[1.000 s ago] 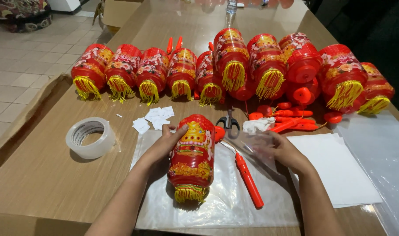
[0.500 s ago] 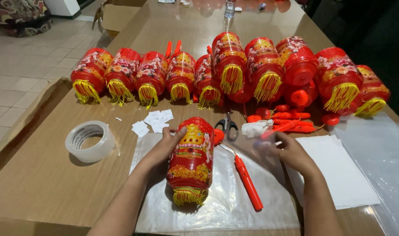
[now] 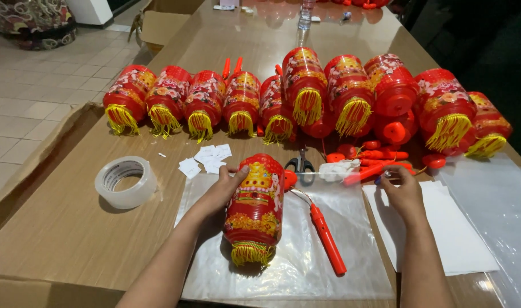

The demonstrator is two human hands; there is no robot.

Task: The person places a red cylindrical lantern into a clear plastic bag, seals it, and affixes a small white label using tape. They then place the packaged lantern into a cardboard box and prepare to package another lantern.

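- The left hand (image 3: 223, 191) lies against the side of a red and gold barrel-shaped paper lantern (image 3: 255, 208), thumb on top and fingers wrapped round its left flank, which seems to keep the round body from rolling.
- That lantern lies on its side on a clear plastic sheet (image 3: 306, 268) spread over the wooden table (image 3: 61, 239), yellow tassel toward the person.
- A red plastic handle stick (image 3: 328, 239) lies just beside the lantern, joined to its top by a thin wire, so the two stay together.
- The right hand (image 3: 403, 191) is off to the right, fingertips pressed together on a small blue-tipped object among the loose red plastic parts (image 3: 374, 162); what it is cannot be told.
- A row of finished red lanterns (image 3: 306, 94) lies along the far side, well apart from the working spot.
- A roll of clear tape (image 3: 125, 181), black-handled scissors (image 3: 300, 165) and small white paper scraps (image 3: 206, 159) lie near the hands.
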